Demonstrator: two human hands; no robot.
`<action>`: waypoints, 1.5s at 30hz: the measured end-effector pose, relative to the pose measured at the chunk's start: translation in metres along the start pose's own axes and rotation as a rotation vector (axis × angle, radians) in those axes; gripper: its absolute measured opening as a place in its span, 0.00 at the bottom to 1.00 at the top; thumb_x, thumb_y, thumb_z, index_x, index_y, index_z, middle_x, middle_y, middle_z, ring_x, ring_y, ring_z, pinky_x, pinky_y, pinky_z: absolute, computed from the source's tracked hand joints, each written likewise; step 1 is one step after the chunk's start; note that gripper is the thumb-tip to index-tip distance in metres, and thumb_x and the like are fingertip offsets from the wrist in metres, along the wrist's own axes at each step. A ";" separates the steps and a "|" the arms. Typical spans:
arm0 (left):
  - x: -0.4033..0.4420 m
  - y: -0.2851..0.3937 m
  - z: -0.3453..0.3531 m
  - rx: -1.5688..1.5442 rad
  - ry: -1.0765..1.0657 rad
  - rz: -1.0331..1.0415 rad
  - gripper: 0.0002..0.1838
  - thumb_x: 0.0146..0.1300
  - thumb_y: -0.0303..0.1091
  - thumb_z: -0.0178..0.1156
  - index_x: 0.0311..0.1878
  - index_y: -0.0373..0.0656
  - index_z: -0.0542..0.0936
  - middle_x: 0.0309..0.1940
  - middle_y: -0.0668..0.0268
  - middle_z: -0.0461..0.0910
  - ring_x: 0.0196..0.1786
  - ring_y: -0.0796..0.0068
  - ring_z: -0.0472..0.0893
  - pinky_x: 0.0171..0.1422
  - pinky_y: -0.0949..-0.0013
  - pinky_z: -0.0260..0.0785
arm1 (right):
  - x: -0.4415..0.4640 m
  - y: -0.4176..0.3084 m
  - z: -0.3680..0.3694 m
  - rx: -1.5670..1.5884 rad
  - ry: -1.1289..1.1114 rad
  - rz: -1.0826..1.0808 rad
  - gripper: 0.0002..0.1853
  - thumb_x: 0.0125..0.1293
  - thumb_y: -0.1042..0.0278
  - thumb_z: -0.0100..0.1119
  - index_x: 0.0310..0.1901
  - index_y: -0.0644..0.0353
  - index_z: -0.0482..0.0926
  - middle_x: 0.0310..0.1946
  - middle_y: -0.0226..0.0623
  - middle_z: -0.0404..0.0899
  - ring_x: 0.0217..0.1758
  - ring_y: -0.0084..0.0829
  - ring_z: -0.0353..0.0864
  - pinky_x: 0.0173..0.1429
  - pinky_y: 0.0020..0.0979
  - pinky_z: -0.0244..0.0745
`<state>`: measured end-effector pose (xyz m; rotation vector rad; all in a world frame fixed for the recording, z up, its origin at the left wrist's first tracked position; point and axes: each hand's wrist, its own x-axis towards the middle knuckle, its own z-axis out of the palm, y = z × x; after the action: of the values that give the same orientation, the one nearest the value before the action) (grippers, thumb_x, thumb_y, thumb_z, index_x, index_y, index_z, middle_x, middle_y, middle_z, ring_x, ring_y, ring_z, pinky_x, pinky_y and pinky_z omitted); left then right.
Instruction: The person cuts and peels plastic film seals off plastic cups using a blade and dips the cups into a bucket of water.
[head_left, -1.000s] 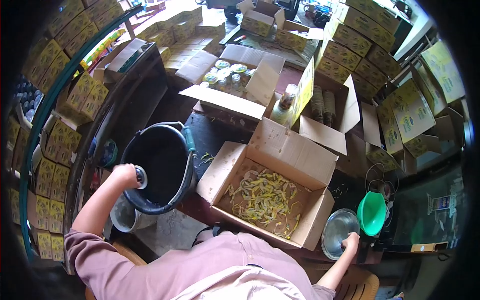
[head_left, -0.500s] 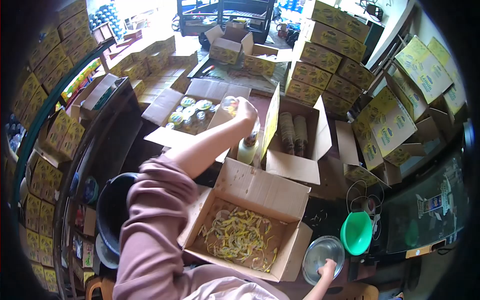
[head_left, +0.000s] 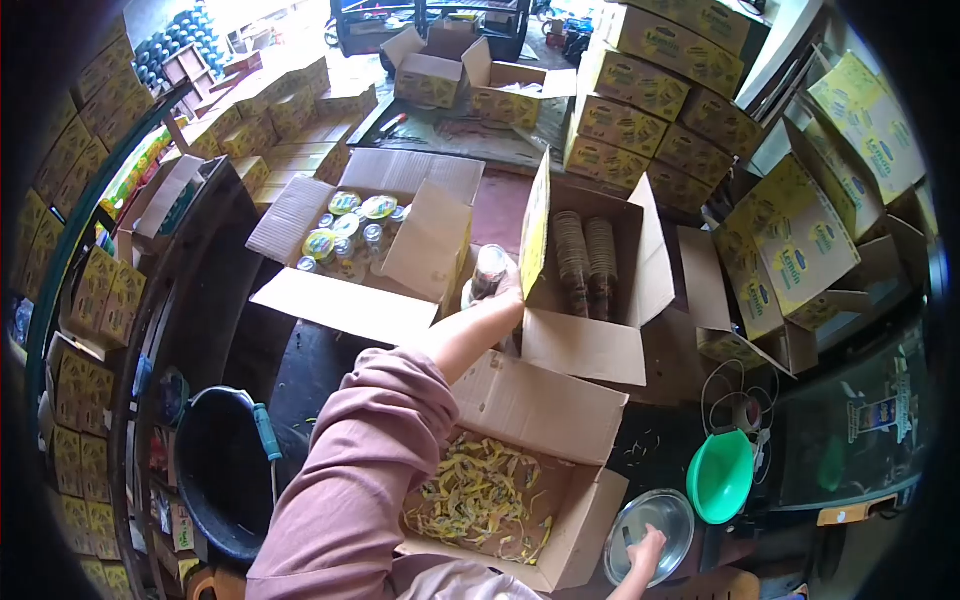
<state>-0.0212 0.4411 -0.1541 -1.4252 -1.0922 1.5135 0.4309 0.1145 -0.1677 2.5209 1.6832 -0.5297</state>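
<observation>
My left hand (head_left: pixel 508 287), at the end of a mauve sleeve, is closed around a clear plastic cup (head_left: pixel 490 262) in the gap between two open cartons. Its fingers partly cover the cup, and a pale object beneath is mostly hidden. My right hand (head_left: pixel 648 550) is low on the right, over a round metal bowl (head_left: pixel 677 512), its fingers pinched together. A small dark piece shows by the fingertips; what it is I cannot make out. Between my arms sits an open carton (head_left: pixel 580 520) with many thin yellow strips (head_left: pixel 480 490) on its floor.
An open carton (head_left: pixel 280 225) of lidded cups (head_left: pixel 345 225) stands back left. Another carton (head_left: pixel 585 345) holds stacked cups (head_left: pixel 572 255). A green bowl (head_left: pixel 722 478) sits beside the metal one; a black bucket (head_left: pixel 215 480) is at left. Printed lemon cartons (head_left: pixel 640 125) are stacked behind.
My left hand has come down and slightly right from above the lidded-cup carton, with a cup in it. My right hand stays at the metal bowl. The view has shifted slightly.
</observation>
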 end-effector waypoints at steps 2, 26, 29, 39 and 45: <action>-0.011 -0.004 -0.004 -0.001 0.061 -0.013 0.15 0.52 0.35 0.54 0.43 0.40 0.77 0.43 0.64 0.75 0.48 0.62 0.73 0.56 0.43 0.58 | 0.004 -0.006 0.002 0.003 -0.017 0.006 0.29 0.35 0.87 0.55 0.47 0.69 0.74 0.43 0.57 0.72 0.49 0.51 0.72 0.57 0.37 0.67; -0.148 -0.030 0.323 -1.718 -0.032 -0.828 0.33 0.45 0.34 0.60 0.57 0.38 0.63 0.51 0.55 0.67 0.56 0.56 0.67 0.56 0.54 0.62 | 0.014 0.013 0.014 -0.103 0.101 0.040 0.29 0.27 0.81 0.67 0.41 0.67 0.77 0.35 0.46 0.75 0.42 0.42 0.75 0.50 0.34 0.70; -0.106 0.004 0.316 -1.634 0.150 -0.701 0.34 0.42 0.34 0.62 0.57 0.40 0.64 0.53 0.57 0.66 0.57 0.57 0.66 0.60 0.56 0.59 | -0.007 -0.024 -0.012 -0.311 0.065 -0.136 0.14 0.51 0.68 0.58 0.42 0.60 0.79 0.36 0.48 0.79 0.41 0.45 0.76 0.47 0.34 0.71; -0.043 0.036 0.289 -1.584 0.164 -0.590 0.22 0.53 0.32 0.52 0.54 0.49 0.66 0.52 0.61 0.65 0.56 0.59 0.65 0.57 0.59 0.59 | -0.014 -0.016 -0.010 -0.208 0.094 -0.033 0.17 0.51 0.67 0.59 0.45 0.61 0.78 0.39 0.49 0.78 0.43 0.45 0.76 0.48 0.36 0.71; -0.064 0.033 0.284 -1.731 0.184 -0.426 0.22 0.52 0.25 0.55 0.53 0.46 0.68 0.50 0.56 0.67 0.43 0.53 0.78 0.42 0.59 0.74 | -0.016 -0.046 -0.024 -0.120 0.027 0.014 0.19 0.52 0.64 0.59 0.47 0.59 0.77 0.43 0.47 0.78 0.45 0.41 0.77 0.50 0.38 0.70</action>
<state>-0.2985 0.3484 -0.1623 -1.9585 -2.5381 -0.2216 0.3892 0.1244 -0.1336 2.4648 1.6515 -0.3829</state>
